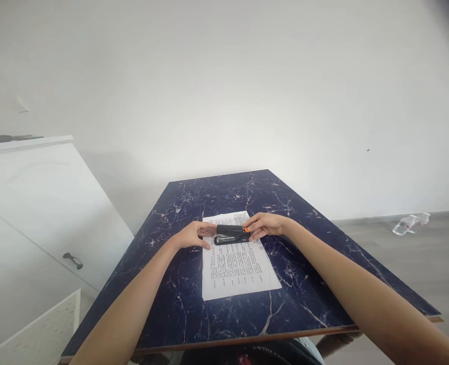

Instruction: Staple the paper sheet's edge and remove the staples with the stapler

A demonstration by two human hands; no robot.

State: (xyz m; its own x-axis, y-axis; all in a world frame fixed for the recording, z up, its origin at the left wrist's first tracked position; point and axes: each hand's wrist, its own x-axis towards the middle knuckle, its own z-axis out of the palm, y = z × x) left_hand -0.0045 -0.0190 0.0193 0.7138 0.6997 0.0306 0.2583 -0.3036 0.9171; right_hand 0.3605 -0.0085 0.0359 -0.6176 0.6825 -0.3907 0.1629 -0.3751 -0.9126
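Note:
A black stapler (230, 235) with an orange end lies across the upper part of a printed sheet of paper (236, 266) on a dark blue marbled table (179, 304). My left hand (194, 235) pinches the stapler's left end, fingers curled around it. At the orange right end, my right hand (264, 225) grips the stapler with bent fingers. Both forearms reach in from the near edge.
A white cabinet (38, 213) with a dark handle stands to the left. A white wall rises just behind the table. An empty plastic bottle (409, 224) lies on the grey floor at the right. A pale panel (38, 334) leans at the lower left.

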